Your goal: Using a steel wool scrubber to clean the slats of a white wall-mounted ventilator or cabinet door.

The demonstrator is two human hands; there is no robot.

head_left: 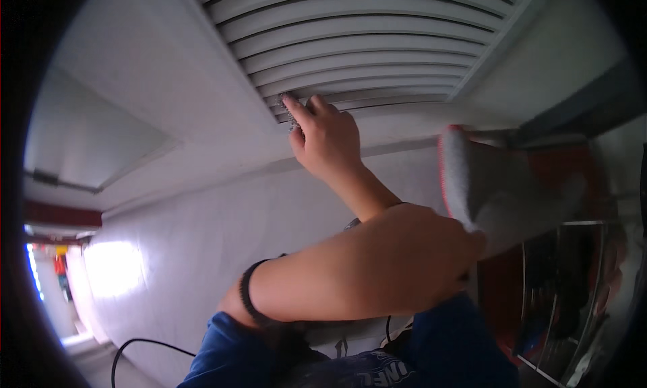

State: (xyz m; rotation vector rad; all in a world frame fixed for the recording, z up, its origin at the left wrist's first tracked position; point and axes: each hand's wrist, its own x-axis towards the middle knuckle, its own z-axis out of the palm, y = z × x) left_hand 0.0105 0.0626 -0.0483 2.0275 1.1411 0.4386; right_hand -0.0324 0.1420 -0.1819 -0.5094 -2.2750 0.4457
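Observation:
My right hand (327, 130) presses a grey scourer (291, 116), which looks like wire wool, against the slats of a white louvred panel (374, 39). Its fingers point up and to the left, at the panel's lower left corner, and hide part of the scourer. My left forearm crosses in front of my right arm. At its right end my left hand (445, 234), mostly hidden and blurred, appears closed on a grey cloth (457, 171) with red edge stitching. The cloth hangs out to the right, its far end smeared by blur.
A pale surface (202, 216) stretches below the panel. At right stands a metal wire rack (556, 272) beside something dark red (498, 287). A black cable (146, 340) loops at lower left, near a bright patch of light (113, 268). A pale flap (96, 130) juts out at left.

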